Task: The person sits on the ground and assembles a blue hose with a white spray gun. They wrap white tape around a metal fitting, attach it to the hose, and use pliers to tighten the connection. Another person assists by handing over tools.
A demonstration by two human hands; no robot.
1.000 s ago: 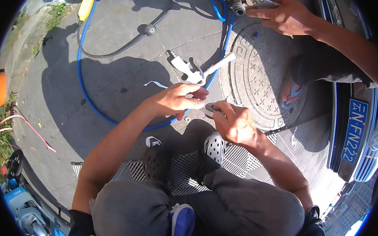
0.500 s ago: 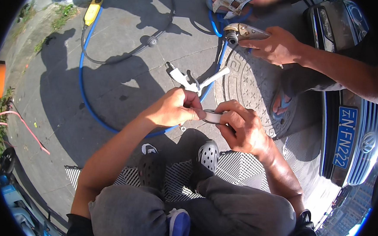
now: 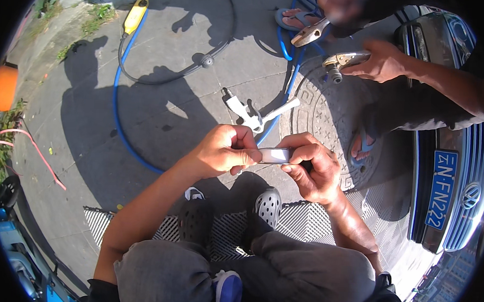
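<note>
My left hand [image 3: 223, 154] is closed, thumb against fingers. A small shiny metal fitting [image 3: 239, 172] barely shows beneath it, mostly hidden by the fingers. Between my hands is a small roll of white tape [image 3: 275, 155] with a dark rim. My right hand [image 3: 314, 166] grips its right side, while my left thumb tip meets its left edge. Just beyond my hands, a white air gun [image 3: 248, 116] lies on the paving. At the far right, another person's hand [image 3: 383, 61] holds locking pliers [image 3: 344, 60] with a metal coupling [image 3: 334, 74] at the jaws.
The other person's second hand [image 3: 340, 7] holds another pair of pliers [image 3: 311, 33]. A blue hose [image 3: 117, 96] and a black cable with a yellow switch box [image 3: 135, 16] loop over the paving. A car front [image 3: 442, 185] stands at right. A ribbed mat [image 3: 298, 223] lies underfoot.
The tape roll has turned so its broad white side shows more. The other person's locking pliers moved right, and their second hand brought another pair of pliers into view.
</note>
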